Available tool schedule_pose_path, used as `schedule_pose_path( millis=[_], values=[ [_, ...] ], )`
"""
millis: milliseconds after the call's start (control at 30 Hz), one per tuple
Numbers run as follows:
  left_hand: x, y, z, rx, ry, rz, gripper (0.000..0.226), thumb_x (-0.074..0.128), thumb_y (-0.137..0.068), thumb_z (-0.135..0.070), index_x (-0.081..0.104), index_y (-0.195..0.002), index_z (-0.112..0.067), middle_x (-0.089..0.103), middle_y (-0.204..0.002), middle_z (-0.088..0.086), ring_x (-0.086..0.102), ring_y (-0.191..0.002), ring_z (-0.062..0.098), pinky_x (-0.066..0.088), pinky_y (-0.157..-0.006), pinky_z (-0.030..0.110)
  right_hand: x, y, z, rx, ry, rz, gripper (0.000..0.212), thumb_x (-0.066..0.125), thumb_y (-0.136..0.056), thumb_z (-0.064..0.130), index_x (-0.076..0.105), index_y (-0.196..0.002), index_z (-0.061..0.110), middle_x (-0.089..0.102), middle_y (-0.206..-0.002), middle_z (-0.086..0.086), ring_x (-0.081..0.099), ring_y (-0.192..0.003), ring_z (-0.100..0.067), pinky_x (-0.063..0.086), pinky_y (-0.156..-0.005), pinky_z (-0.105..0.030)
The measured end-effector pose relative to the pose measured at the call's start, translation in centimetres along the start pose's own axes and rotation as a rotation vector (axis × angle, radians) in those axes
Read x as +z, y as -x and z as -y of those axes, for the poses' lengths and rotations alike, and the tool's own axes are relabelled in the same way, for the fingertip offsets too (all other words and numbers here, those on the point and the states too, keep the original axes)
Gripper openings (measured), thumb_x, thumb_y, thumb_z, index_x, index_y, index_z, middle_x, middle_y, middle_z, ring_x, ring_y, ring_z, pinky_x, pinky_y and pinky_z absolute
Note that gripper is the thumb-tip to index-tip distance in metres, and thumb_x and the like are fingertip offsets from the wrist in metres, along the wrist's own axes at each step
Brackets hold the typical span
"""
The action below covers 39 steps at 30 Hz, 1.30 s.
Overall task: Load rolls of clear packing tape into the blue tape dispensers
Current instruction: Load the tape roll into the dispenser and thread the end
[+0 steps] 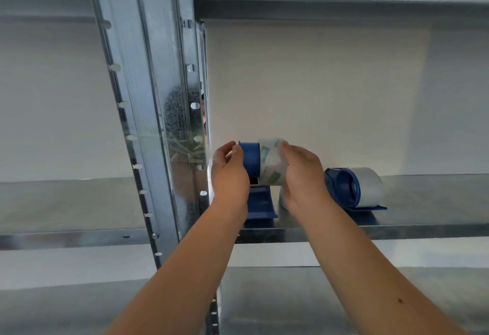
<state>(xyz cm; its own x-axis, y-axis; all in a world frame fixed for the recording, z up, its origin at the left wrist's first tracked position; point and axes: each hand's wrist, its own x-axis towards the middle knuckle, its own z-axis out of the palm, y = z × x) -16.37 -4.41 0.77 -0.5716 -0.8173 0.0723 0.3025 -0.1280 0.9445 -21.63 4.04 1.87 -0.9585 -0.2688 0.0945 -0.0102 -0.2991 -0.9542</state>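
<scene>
The shelf upright (148, 96) at 10 o'clock is galvanised metal, spangled and glossy enough to mirror blurred shapes, and the shelf deck (436, 202) at 3 o'clock is the same metal with a duller grey sheen. The blue tape dispenser (250, 158) at the centre and the second dispenser (341, 189) toward 3 o'clock are smooth plastic with a soft satin shine. The tape roll (274, 168) beside the first is clear glossy film, the loaded roll (370, 186) looks milky and smooth, and the back panel (317, 83) at 12 o'clock is matt off-white.
</scene>
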Motion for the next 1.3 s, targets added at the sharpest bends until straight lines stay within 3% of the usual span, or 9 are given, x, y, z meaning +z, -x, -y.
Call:
schedule_pose_path(
  millis=[200, 367, 533, 733, 933, 1033, 1100, 1200, 1300],
  values=[
    [0.0, 0.1, 0.1, 0.063, -0.094, 0.029, 0.031, 0.05, -0.109, -0.017, 0.065, -0.134, -0.03, 0.056, -0.101, -0.029, 0.053, -0.089, -0.009, 0.039, -0.067, 0.007, 0.3, -1.3, -0.7, 0.031, 0.016, 0.03, 0.012, 0.063, -0.092, 0.037, 0.069, -0.09, 0.027, 0.072, -0.115, -0.013, 0.066, -0.113, -0.037, 0.055, -0.101, -0.057],
    [0.3, 0.3, 0.2, 0.141, -0.161, 0.05, 0.035, 0.048, -0.109, -0.017, 0.062, -0.142, -0.024, 0.06, -0.118, -0.016, 0.057, -0.114, 0.008, 0.044, -0.093, 0.019, 0.4, -2.3, -0.6, 0.073, -0.004, 0.078, 0.014, 0.059, -0.101, 0.03, 0.067, -0.092, 0.024, 0.07, -0.118, -0.015, 0.065, -0.115, -0.037, 0.054, -0.102, -0.057],
    [0.2, 0.4, 0.1, 0.124, -0.121, 0.067, 0.033, 0.047, -0.11, -0.016, 0.062, -0.132, -0.036, 0.061, -0.111, -0.024, 0.058, -0.1, -0.006, 0.043, -0.077, 0.007, 0.9, -2.8, -1.2, 0.103, -0.039, 0.164, 0.025, 0.06, -0.102, 0.031, 0.071, -0.114, 0.011, 0.071, -0.122, -0.019, 0.068, -0.113, -0.037, 0.055, -0.102, -0.056],
    [-0.2, 1.1, -0.2, -0.029, 0.097, 0.107, 0.033, 0.053, -0.107, -0.006, 0.07, -0.131, -0.022, 0.073, -0.129, 0.003, 0.069, -0.119, 0.022, 0.058, -0.097, 0.031, -0.4, -2.7, -1.3, 0.035, -0.026, 0.298, 0.028, 0.078, -0.09, 0.017, 0.077, -0.116, 0.008, 0.081, -0.109, -0.013, 0.075, -0.107, -0.033, 0.058, -0.1, -0.051],
    [-0.5, 2.3, -2.0, 0.035, 0.135, 0.059, 0.016, 0.062, -0.103, -0.015, 0.077, -0.102, -0.008, 0.078, -0.114, 0.018, 0.074, -0.111, 0.028, 0.061, -0.082, 0.025, -2.0, -1.4, -0.6, -0.095, -0.118, 0.436, 0.034, 0.074, -0.09, 0.012, 0.074, -0.124, 0.011, 0.079, -0.117, -0.011, 0.071, -0.115, -0.033, 0.056, -0.096, -0.043],
    [-0.3, 3.0, -3.1, 0.137, 0.069, 0.083, 0.028, 0.063, -0.104, -0.028, 0.075, -0.082, -0.014, 0.078, -0.073, -0.004, 0.073, -0.072, 0.005, 0.054, -0.057, 0.01, -2.7, -0.8, -0.5, -0.179, -0.123, 0.494, 0.05, 0.08, -0.083, 0.014, 0.068, -0.132, 0.013, 0.079, -0.118, -0.008, 0.072, -0.116, -0.029, 0.056, -0.097, -0.042],
    [0.0, 3.4, -3.8, 0.176, 0.015, 0.096, 0.037, 0.061, -0.104, -0.036, 0.073, -0.077, -0.014, 0.072, -0.06, -0.007, 0.066, -0.053, -0.001, 0.049, -0.047, 0.009, -3.1, -0.6, -0.4, -0.242, -0.091, 0.532, 0.055, 0.079, -0.081, 0.01, 0.066, -0.134, 0.015, 0.078, -0.12, -0.009, 0.072, -0.116, -0.03, 0.056, -0.1, -0.045],
    [0.3, 3.6, -4.8, 0.139, 0.031, 0.077, 0.048, 0.066, -0.097, -0.05, 0.069, -0.079, -0.006, 0.068, -0.066, 0.007, 0.065, -0.051, 0.008, 0.049, -0.044, 0.014, -3.6, -0.1, -0.3, -0.283, -0.067, 0.59, 0.059, 0.083, -0.078, 0.01, 0.065, -0.133, 0.022, 0.078, -0.122, -0.009, 0.073, -0.116, -0.028, 0.057, -0.099, -0.044],
    [0.5, 4.1, -5.2, 0.122, 0.037, 0.091, 0.042, 0.072, -0.095, -0.042, 0.073, -0.081, -0.002, 0.07, -0.072, 0.013, 0.068, -0.058, 0.018, 0.052, -0.045, 0.019, -4.1, 0.3, -0.2, -0.305, -0.025, 0.608, 0.057, 0.079, -0.078, 0.003, 0.064, -0.128, 0.026, 0.081, -0.112, -0.007, 0.077, -0.106, -0.025, 0.062, -0.089, -0.036]
  ],
)
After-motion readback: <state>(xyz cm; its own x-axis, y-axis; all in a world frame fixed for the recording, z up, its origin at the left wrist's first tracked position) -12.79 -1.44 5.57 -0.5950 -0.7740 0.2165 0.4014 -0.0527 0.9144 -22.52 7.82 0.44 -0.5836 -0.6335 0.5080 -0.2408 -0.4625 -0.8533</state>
